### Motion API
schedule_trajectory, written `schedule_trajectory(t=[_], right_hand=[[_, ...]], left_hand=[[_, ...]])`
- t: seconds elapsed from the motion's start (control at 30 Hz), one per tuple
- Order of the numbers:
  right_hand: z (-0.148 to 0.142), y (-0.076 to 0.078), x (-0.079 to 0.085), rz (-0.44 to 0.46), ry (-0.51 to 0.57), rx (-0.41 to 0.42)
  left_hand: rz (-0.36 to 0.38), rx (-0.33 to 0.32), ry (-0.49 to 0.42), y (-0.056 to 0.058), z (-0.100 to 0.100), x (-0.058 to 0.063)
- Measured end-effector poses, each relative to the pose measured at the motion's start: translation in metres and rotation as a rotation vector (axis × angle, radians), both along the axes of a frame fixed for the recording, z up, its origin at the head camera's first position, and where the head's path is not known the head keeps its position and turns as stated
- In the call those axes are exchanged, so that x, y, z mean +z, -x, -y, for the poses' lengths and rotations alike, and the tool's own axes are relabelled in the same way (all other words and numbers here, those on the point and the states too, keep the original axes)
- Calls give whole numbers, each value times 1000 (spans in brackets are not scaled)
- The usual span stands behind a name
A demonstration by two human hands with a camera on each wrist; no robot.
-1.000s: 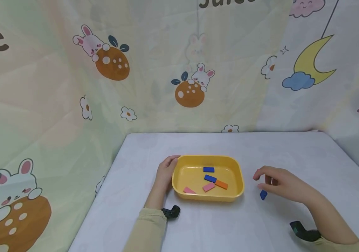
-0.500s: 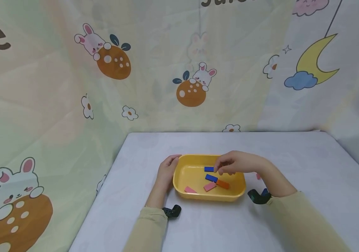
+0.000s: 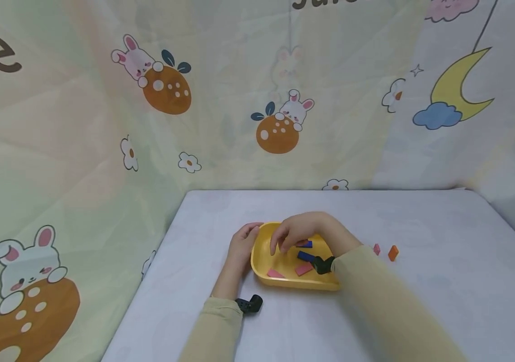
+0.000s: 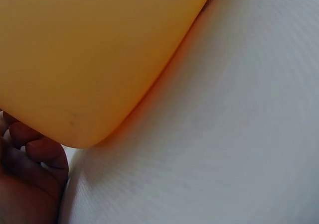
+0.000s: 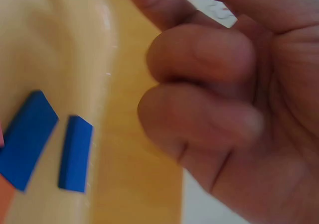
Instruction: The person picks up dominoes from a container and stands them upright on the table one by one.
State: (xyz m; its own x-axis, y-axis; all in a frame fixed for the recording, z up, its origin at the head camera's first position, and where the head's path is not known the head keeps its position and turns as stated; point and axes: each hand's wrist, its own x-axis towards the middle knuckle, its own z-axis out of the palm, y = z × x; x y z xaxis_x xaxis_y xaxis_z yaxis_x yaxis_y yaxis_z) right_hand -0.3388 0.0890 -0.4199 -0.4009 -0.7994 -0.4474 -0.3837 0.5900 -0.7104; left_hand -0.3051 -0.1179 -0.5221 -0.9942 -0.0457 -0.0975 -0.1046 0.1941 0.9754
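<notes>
There is one yellow tray (image 3: 293,284) on the white table (image 3: 465,281), and I count seven blocks in sight. Inside the tray are two blue blocks (image 3: 306,256), two pink blocks (image 3: 275,274) and one orange block (image 5: 4,199), of which only a corner shows, touching a blue one. On the table, to the right of the tray, are two more: one small pink piece (image 3: 377,249) and, just beside it, one orange piece (image 3: 393,253). The left hand (image 3: 242,244) grips the left end of the tray, its fingers bent against the outer wall. The right hand (image 3: 300,226) is above the tray; one finger points down, its tip apart from the next one, while two fingers are curled toward the palm. Whether its fingertips hold something, I cannot tell. These fingertips are over the left half of the tray; the left pink block lies nearer to the person than they do, and both blue blocks lie to their right, one partly covered by the hand.
</notes>
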Motion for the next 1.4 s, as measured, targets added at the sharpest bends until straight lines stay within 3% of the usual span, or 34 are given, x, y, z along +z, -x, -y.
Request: schedule_trajectory(t=[0.3,0.4,0.57,0.7,0.87,1.1,1.4], right_hand=[[32,3,-20,163,-239,43],[37,2,-25,166,-277,29],[35,3,-32,159,-297,-5],[28,7,-37,166,-229,-82],[21,11,-46,110,-120,-172],[24,8,-53,-25,-72,-96],[32,2,-52,-149,-103,-102]], left_hand=[[4,-10,-11,0,1,0],[-6,-11,-21,0,1,0],[-7,-8,-21,0,-1,1],[4,-3,-15,1,-1,2],[24,-7,-5,0,-1,3],[0,-11,-5,1,0,2],[-21,-13,-4,1,1,1]])
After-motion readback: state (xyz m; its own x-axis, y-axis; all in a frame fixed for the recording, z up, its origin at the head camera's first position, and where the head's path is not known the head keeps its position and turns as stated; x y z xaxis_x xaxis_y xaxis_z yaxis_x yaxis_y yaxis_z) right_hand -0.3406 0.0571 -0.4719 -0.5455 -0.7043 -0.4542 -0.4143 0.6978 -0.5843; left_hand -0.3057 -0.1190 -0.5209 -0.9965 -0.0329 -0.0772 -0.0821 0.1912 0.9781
